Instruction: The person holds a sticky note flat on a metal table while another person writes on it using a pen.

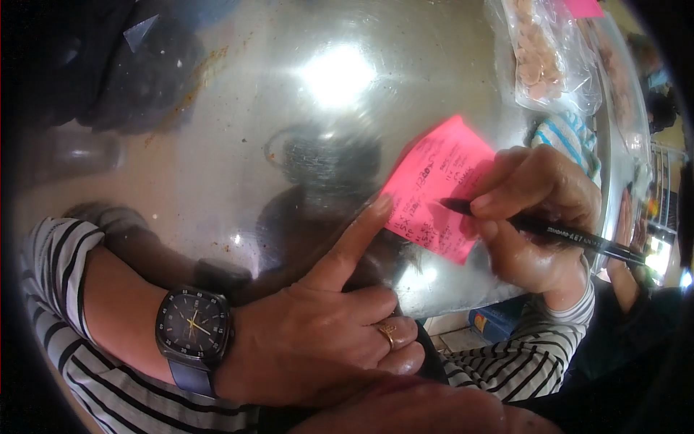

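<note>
A pink paper note (pixel 441 184) with black handwriting lies on a shiny metal table (pixel 303 43). My right hand (pixel 538 210) is closed around a black pen (pixel 571 235), whose tip points down at the middle of the note. With its index fingertip on the note's left edge, my left hand (pixel 332 329) rests beside it. The other fingers of that hand are curled, and nothing shows between them. A ring sits on one curled finger, and a dark watch (pixel 193 325) is on the left wrist.
Clear plastic bags (pixel 538 61) with pale round pieces stand at the upper right. Below them is a white and blue striped cloth (pixel 567 141). A blue box (pixel 491 325) shows under the table's near edge. Part of another person's arm (pixel 622 282) is at the far right.
</note>
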{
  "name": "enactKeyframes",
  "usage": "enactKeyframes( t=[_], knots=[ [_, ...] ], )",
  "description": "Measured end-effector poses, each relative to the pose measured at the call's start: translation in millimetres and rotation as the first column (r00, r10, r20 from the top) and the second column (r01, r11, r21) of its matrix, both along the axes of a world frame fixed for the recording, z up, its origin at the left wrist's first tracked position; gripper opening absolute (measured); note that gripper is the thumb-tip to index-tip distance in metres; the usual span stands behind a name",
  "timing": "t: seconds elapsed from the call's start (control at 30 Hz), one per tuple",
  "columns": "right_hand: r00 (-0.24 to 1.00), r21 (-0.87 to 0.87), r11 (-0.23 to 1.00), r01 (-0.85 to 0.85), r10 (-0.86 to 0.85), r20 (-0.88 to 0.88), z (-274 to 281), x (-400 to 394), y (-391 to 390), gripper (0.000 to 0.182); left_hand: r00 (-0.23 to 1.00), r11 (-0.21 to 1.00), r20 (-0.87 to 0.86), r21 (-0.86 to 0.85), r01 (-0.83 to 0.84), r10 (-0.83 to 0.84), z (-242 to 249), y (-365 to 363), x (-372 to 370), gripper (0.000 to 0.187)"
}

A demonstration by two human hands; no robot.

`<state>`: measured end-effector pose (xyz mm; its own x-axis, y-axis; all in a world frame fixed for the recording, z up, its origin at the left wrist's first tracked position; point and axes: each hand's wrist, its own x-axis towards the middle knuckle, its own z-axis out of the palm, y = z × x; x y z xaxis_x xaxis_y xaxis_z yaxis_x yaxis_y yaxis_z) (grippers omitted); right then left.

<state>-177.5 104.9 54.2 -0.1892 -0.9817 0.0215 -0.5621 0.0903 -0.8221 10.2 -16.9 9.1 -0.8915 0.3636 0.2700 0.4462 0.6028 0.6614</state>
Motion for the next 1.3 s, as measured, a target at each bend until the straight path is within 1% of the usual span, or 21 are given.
enactKeyframes(
  t=[0.1,0.2,0.27,0.4,0.47,0.5,0.57,0.7,0.77,0.8,0.87,0.9,0.97,1.0,1.07,1.1,1.13,1.2,1.23,1.27,1.3],
  knots=[
    [1.0,0.021,1.0,0.02,-0.02,0.012,0,0,0,0.016,1.0,1.0,0.005,-0.011,-0.014,0.014,0,1,0,0.013],
    [0.999,0.006,0.999,0.039,-0.039,0.015,6,0,3,0.017,1.0,1.0,0.027,-0.017,-0.006,0.006,9,3,2,0.013],
    [0.998,-0.028,0.999,0.033,-0.031,0.057,5,-1,3,0.017,0.999,1.0,0.027,-0.022,-0.018,0.018,10,4,2,0.013],
    [1.0,-0.019,1.0,0.016,-0.016,-0.001,6,-2,4,0.017,1.0,1.0,0.013,-0.02,-0.014,0.014,9,3,2,0.013],
    [0.996,0.008,0.998,0.055,-0.055,0.073,7,0,4,0.016,0.999,0.997,0.037,-0.07,0.016,-0.014,12,2,2,0.012],
    [0.996,0.008,0.998,0.056,-0.056,0.068,7,1,4,0.016,0.999,0.997,0.032,-0.07,0.017,-0.015,11,1,2,0.012],
    [0.992,-0.005,0.999,0.041,-0.04,0.117,7,1,3,0.015,1.0,1.0,0.02,-0.02,0.001,-0.001,9,2,2,0.012],
    [0.997,0.01,1.0,0.015,-0.015,0.079,8,-2,5,0.012,1.0,0.999,0.005,-0.031,0.014,-0.014,9,2,1,0.013],
    [0.989,0.016,0.999,0.043,-0.045,0.143,9,0,5,0.01,0.998,0.999,0.053,0.003,0.034,-0.035,12,0,0,0.014],
    [0.989,0.012,0.999,0.041,-0.043,0.138,6,0,5,0.01,0.998,0.999,0.048,0.0,0.033,-0.033,13,-1,0,0.014],
    [0.987,-0.092,0.994,0.056,-0.041,0.157,-1,1,5,0.012,0.994,0.995,0.073,-0.041,0.088,-0.085,16,-4,-1,0.015],
    [0.989,-0.106,0.993,0.06,-0.045,0.144,-4,0,5,0.012,0.994,0.994,0.061,-0.056,0.093,-0.09,18,-5,-2,0.015],
    [0.984,-0.088,0.995,0.05,-0.034,0.173,-3,-2,7,0.011,0.995,0.988,0.059,-0.124,0.091,-0.084,24,-6,-2,0.014],
    [0.988,-0.11,0.991,0.075,-0.059,0.146,-1,-3,7,0.011,0.993,0.983,0.032,-0.147,0.114,-0.111,25,-3,0,0.014],
    [0.995,-0.079,0.997,0.004,0.004,0.102,3,-5,6,0.01,0.999,0.999,0.048,-0.041,-0.009,0.011,28,3,1,0.009],
    [0.989,-0.062,0.998,0.032,-0.023,0.148,4,-2,8,0.009,0.998,0.998,0.064,-0.061,0.012,-0.008,26,5,1,0.004],
    [0.98,-0.051,0.997,0.062,-0.051,0.194,6,0,6,0.009,0.998,0.995,0.029,-0.078,0.065,-0.062,29,4,-1,0.004],
    [0.983,-0.065,0.997,0.041,-0.029,0.18,10,0,6,0.008,0.998,0.988,0.058,-0.151,0.024,-0.016,33,5,0,0.009],
    [0.991,-0.148,0.989,0.013,0.008,0.137,4,-2,6,0.008,1.0,0.985,-0.018,-0.174,-0.007,0.004,30,10,0,0.011],
    [0.993,-0.165,0.985,0.041,-0.022,0.116,4,-1,7,0.008,0.999,0.981,-0.039,-0.192,0.021,-0.029,29,11,2,0.011],
    [0.988,-0.152,0.987,0.043,-0.019,0.153,3,0,7,0.009,1.0,0.984,0.005,-0.178,0.016,-0.016,32,11,2,0.014]
  ],
)
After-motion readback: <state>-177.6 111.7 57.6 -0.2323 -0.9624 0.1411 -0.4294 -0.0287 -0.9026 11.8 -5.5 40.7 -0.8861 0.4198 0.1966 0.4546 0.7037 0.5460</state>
